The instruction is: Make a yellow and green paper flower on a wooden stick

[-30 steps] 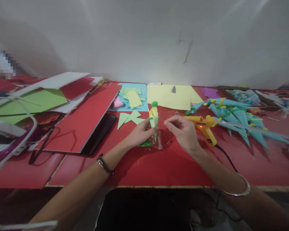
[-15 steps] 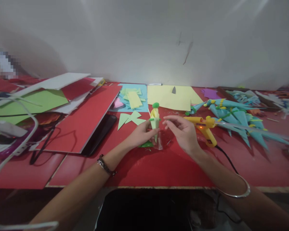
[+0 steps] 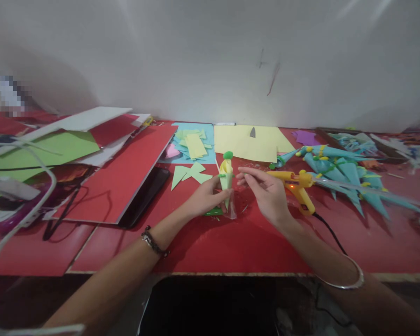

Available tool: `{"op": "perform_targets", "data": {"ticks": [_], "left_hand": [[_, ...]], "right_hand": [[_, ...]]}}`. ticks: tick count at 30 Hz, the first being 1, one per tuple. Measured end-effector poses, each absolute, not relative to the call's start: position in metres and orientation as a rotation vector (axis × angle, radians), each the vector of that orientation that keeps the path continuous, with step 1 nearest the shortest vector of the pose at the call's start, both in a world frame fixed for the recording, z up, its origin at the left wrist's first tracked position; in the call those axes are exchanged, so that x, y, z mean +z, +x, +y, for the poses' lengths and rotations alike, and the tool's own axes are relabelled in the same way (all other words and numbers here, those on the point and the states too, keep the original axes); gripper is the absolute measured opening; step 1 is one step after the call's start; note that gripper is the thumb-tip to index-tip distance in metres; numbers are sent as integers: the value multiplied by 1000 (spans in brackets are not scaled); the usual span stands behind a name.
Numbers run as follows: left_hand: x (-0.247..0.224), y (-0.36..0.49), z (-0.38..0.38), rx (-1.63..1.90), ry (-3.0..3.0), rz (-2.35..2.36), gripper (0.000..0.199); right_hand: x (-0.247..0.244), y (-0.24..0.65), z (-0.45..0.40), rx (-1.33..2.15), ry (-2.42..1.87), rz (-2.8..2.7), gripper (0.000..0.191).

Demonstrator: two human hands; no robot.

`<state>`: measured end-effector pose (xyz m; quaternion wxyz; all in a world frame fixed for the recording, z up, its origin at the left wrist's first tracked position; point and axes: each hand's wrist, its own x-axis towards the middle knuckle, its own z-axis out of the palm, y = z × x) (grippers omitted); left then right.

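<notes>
A pale green paper cone (image 3: 226, 183) with yellow folds inside and a round green piece on top stands upright between the thumb and fingers of my left hand (image 3: 210, 195). Just right of it is my right hand (image 3: 266, 190), its thumb and fingertips brought close together; whether they pinch something small cannot be made out. Below the cone lie a clear plastic bag (image 3: 232, 210) and a green item (image 3: 214, 212), partly hidden. Beyond my right hand rests a yellow glue gun (image 3: 303, 189) with an orange light and a long clear stick.
Blue paper cones (image 3: 346, 172) with green and yellow trim lie at right. Pale green triangles (image 3: 179, 176), small paper pieces (image 3: 196, 144) and a yellow sheet (image 3: 247, 144) lie behind my hands. At left are a red board (image 3: 126, 172), a black device (image 3: 149, 196) and cables.
The cone in my left hand has shifted slightly to the right and looks a little more upright. My right hand has barely moved.
</notes>
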<state>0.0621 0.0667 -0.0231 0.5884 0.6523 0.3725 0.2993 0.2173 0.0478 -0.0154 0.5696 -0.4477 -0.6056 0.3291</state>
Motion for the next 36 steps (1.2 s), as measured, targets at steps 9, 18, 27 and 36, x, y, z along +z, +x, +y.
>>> {"op": "perform_targets", "data": {"ticks": [9,18,27,36], "left_hand": [[-24,64,66,709,1530,847,28],[-23,64,66,701,1571,858,34],[-28,65,66,710,1641,849,32],[-31,65,66,700,1678,866,35]], "right_hand": [[-15,218,48,634,-1044,-1469,9],[-16,218,47,707,-1029,-1435,17],[-12,217,44,431,-990,-1640,11],[-15,216,46,451,-1015,-1669,11]]}}
